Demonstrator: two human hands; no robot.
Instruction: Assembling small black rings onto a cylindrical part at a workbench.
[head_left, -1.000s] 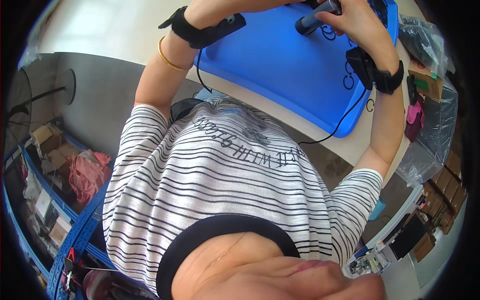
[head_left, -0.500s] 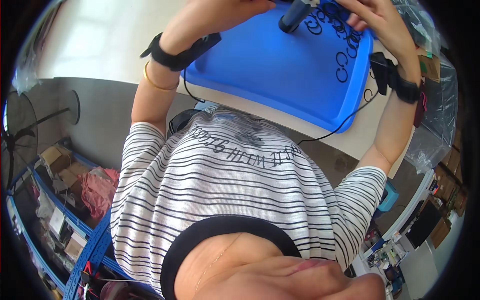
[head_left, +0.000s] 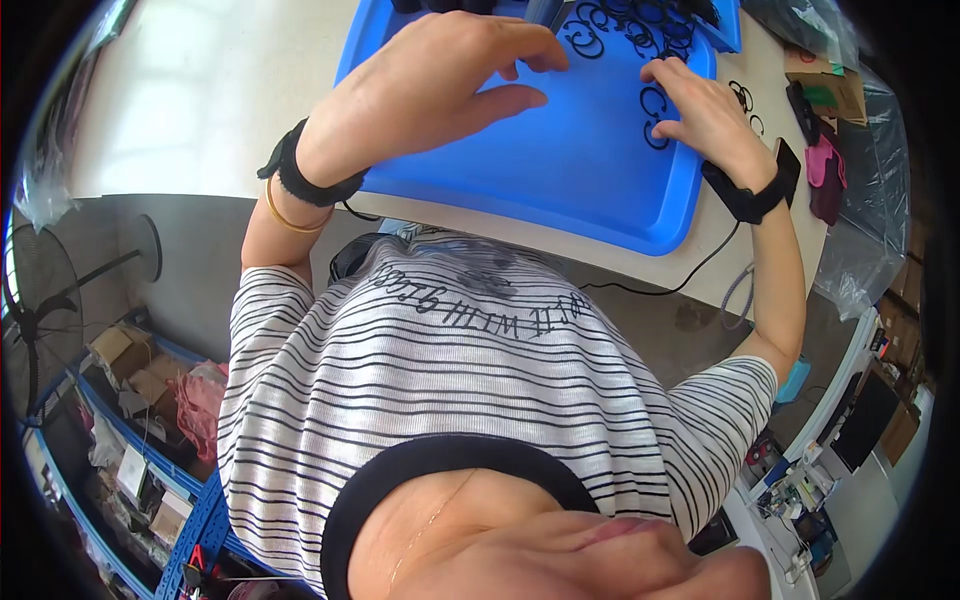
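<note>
A large blue tray lies in front of me. Over its left side hangs my left hand, thumb and fingers apart with nothing between them. Just beyond those fingertips a dark grey cylinder shows in part, cut off by the upper edge. My right hand reaches over the tray's right rim, thumb and fingers spread. Close to its fingertips lie a few black C-shaped rings; whether it touches them I cannot tell. Several more black rings are heaped at the tray's far right.
Loose black rings lie on the pale table right of the tray. A small blue bin stands behind them. Farther right are a cardboard box, a pink and dark cloth and clear plastic sheeting.
Both hands have come nearer to me; the right one has shifted from the ring heap to the nearer rings. The cylinder now sits farther up, mostly out of the picture.
</note>
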